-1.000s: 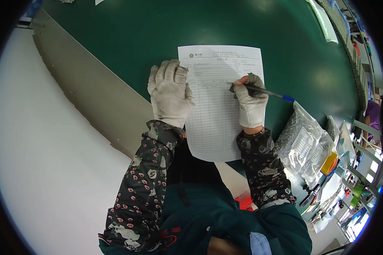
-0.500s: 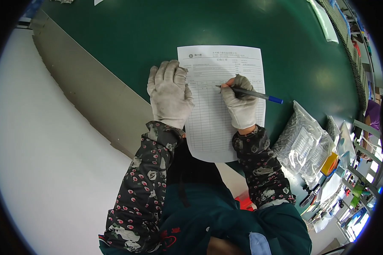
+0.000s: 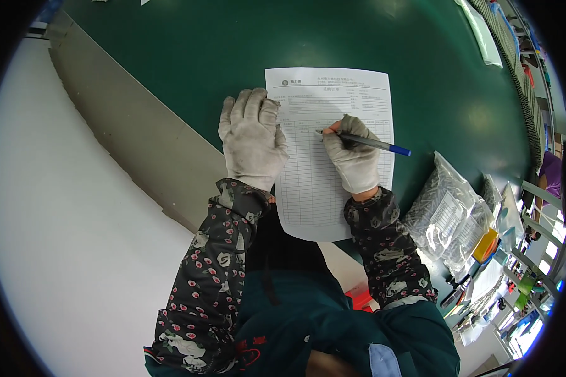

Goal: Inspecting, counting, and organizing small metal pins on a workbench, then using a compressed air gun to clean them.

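Note:
A white printed form (image 3: 314,195) with a ruled table lies on the green tabletop (image 3: 207,56), its lower end reaching past the near edge. My left hand (image 3: 251,138), in a soiled white glove, rests flat with fingers stretched out over the sheet's left edge. In my gloved right hand (image 3: 353,157) is a pen (image 3: 374,143) with a blue end, pinched between thumb and fingers. Its tip meets the upper rows of the table, and bare fingertips show through the glove. The pen's blue end points to the right.
Clear plastic bags of small grey parts (image 3: 443,210) sit to the right of my right forearm. Beyond them are a yellow box (image 3: 485,245) and dark-handled tools (image 3: 459,290). A pale green packet (image 3: 481,34) lies at the far right, beside a striped edge (image 3: 516,75).
The pen tip and my right hand have shifted slightly left and down on the form. The pen's blue end has dipped a little. My left hand stays in place.

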The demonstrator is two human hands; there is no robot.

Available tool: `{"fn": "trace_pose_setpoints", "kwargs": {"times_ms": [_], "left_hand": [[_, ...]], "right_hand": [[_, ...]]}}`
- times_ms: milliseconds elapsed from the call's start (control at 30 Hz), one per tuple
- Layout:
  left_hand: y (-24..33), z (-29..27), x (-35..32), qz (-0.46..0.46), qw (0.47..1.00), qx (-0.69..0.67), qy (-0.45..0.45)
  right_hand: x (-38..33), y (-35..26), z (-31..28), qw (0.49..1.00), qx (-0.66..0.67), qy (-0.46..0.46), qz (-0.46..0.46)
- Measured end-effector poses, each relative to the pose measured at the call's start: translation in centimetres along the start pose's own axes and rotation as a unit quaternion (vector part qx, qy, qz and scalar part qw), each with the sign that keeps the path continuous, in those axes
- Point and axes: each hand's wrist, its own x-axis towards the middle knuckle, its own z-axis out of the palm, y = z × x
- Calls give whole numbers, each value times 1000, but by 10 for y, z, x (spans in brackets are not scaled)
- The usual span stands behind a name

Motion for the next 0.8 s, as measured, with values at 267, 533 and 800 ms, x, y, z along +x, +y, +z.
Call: {"fn": "trace_pose_setpoints", "kwargs": {"times_ms": [267,533,800], "left_hand": [[0,0,-1,3,1000,-6,3],[-1,0,-1,7,1000,1,-1],[-2,2,-1,5,1000,1,-7]], "right_hand": [[0,-3,1,999,22,-27,40],[0,-5,1,998,15,-39,56],[2,-8,1,998,-2,-43,51]]}}
